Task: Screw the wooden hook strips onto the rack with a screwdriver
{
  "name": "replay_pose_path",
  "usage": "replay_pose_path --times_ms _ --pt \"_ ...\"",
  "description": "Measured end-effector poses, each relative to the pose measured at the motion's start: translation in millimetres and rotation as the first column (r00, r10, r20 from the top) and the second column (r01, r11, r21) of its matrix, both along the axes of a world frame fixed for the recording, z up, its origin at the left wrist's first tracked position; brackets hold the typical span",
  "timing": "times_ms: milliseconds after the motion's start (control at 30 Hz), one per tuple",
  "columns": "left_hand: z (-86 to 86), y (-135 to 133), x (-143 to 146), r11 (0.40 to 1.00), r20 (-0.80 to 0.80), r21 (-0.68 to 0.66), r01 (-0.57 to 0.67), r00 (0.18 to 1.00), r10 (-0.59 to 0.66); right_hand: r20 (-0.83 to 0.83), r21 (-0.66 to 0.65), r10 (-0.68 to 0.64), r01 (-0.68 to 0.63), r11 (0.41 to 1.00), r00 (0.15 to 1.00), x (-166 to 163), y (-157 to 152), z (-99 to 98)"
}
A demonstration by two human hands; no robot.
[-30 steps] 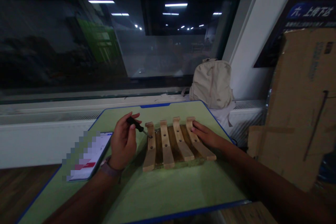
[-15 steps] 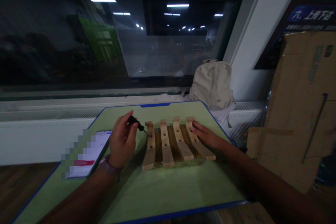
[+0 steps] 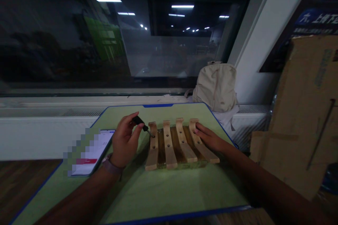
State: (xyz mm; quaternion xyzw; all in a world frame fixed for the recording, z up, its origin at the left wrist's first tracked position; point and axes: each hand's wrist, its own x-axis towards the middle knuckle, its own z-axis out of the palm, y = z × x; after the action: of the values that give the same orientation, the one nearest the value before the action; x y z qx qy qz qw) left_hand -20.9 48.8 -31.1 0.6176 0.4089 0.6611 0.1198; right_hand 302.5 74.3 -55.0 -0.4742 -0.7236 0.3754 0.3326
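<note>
Fingers of the left hand point(image 3: 125, 142) pinch a black-handled screwdriver point(image 3: 144, 127) mid-frame; the right hand point(image 3: 210, 138) touches the rightmost curved pale-wood strip point(image 3: 203, 148), grip unclear. Squaring the tool should limit slipping.

Dark window point(image 3: 155, 59), white radiator point(image 3: 39, 140), green blue-edged table point(image 3: 148, 193), brown floor point(image 3: 21, 181)

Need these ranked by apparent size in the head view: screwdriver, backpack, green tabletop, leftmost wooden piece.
1. Green tabletop
2. Backpack
3. Leftmost wooden piece
4. Screwdriver, partly hidden by the left hand
</note>
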Motion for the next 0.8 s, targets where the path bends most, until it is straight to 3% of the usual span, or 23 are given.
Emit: replay_pose_path --times_ms 200,400,500,800 --pt "-1.1 -2.3 4.5 0.988 0.044 -0.007 0.152 0.987 -0.152 -0.037 0.007 0.023 -0.023 1.0 0.999 -2.1 -2.7 5.0" --pt "-0.4 -0.9 0.4 0.992 -0.019 0.08 0.103 0.995 -0.101 0.005 -0.011 -0.012 0.012 1.0 1.0 -0.1 -1.1 1.5" --pt "0.1 -0.6 1.5 0.997 0.002 0.044 0.062 0.998 -0.062 0.009 -0.002 -0.009 0.009 1.0 1.0 -0.2 -1.9 2.4" --pt "-2.1 -1.7 3.2 0.984 0.046 0.053 0.169 0.984 -0.172 0.009 0.011 -0.007 0.007 1.0 1.0 0.0 -0.8 1.2"
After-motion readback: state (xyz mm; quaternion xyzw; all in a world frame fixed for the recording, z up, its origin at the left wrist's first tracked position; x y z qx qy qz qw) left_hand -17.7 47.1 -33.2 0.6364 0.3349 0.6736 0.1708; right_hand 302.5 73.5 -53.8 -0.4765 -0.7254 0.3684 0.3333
